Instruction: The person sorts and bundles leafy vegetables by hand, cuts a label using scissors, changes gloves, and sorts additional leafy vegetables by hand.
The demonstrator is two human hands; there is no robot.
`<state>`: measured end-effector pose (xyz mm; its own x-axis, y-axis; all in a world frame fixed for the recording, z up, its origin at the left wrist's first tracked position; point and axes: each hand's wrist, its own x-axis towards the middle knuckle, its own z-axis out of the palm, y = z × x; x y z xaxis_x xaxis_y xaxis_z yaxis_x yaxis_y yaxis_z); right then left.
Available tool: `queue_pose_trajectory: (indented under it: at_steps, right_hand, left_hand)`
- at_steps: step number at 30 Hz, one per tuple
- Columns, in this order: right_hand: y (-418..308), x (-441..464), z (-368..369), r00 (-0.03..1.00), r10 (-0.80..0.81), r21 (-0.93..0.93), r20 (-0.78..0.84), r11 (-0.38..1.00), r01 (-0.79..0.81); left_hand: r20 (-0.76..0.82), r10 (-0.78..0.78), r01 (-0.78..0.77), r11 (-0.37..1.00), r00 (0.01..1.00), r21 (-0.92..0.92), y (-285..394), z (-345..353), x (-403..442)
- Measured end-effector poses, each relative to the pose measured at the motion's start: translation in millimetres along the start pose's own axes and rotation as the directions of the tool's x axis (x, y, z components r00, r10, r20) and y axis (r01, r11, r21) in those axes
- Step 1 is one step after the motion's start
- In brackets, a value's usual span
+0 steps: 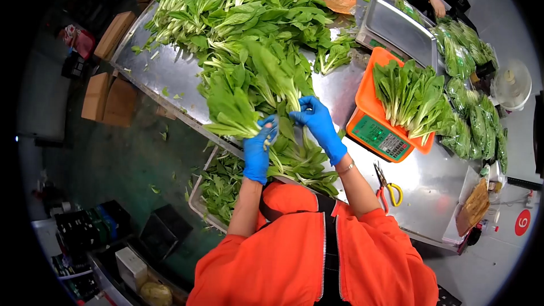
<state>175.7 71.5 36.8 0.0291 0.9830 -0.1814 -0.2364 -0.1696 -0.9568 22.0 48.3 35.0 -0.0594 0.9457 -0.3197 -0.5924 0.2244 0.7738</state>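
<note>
My left hand (260, 146), in a blue glove, is closed round the stems of a bunch of leafy greens (231, 111), whose leaves point away to the left. My right hand (318, 123), gloved the same way, pinches the pale stem end of another leafy green stalk (271, 71). Both hands are close together over the near edge of the metal table. Loose greens (303, 161) lie below and between them, against my body. A large heap of the same greens (226, 11) covers the far left of the table.
Right of my hands, an orange basket (365, 88) of greens sits on a digital scale (379, 137). Yellow-and-red-handled scissors (389, 188) lie nearer me. Bagged greens (479, 119) line the right edge. A tub of leaves (198, 201) stands below the table; a co-worker's hand (438, 7) shows beyond.
</note>
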Motion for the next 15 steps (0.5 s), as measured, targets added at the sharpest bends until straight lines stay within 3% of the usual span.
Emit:
queue_pose_trajectory:
  at_steps: [1, 2, 3, 5, 8, 10, 13, 15]
  right_hand:
    - [-3.0, -9.2, 7.3, 1.0, 0.02, -0.093, -0.011, 0.995, -0.021]
    - [-2.5, -15.8, 13.9, 0.999, 0.037, -0.186, -0.021, 0.982, -0.041]
    - [3.2, -20.3, 19.5, 1.0, -0.018, -0.231, -0.016, 0.973, 0.014]
    - [11.1, -28.0, 27.6, 0.998, -0.063, -0.276, -0.008, 0.959, 0.058]
    - [15.6, -31.9, 29.1, 0.996, -0.091, -0.315, -0.022, 0.946, 0.079]
    - [17.9, -36.9, 32.3, 0.993, -0.062, -0.068, -0.099, 0.996, 0.055]
    - [24.0, -48.6, 37.1, 0.978, -0.135, -0.007, -0.162, 0.991, 0.135]
    - [14.0, -63.9, 32.8, 0.983, -0.095, 0.082, -0.157, 0.991, 0.109]
  left_hand:
    - [0.066, -0.049, 0.047, 0.998, 0.997, 0.03, -2.2, -2.2, 4.0]
    - [-0.013, -0.077, 0.078, 0.993, 0.997, 0.094, 1.7, 6.4, -0.2]
    - [0.019, -0.062, 0.061, 0.997, 0.998, 0.056, -7.9, -1.1, 5.5]
    - [0.038, -0.085, 0.087, 0.995, 0.996, -0.045, -11.2, 2.2, 7.0]
    - [0.009, -0.189, 0.19, 0.982, 0.982, -0.016, -20.4, -21.8, 14.8]
    - [0.014, -0.162, 0.163, 0.986, 0.987, -0.028, -24.1, -27.1, 19.4]
    - [0.026, -0.118, 0.119, 0.989, 0.993, -0.089, -14.6, -19.1, 14.2]
    - [-0.074, -0.067, 0.053, 0.982, 0.995, -0.18, 11.7, 7.7, 2.0]
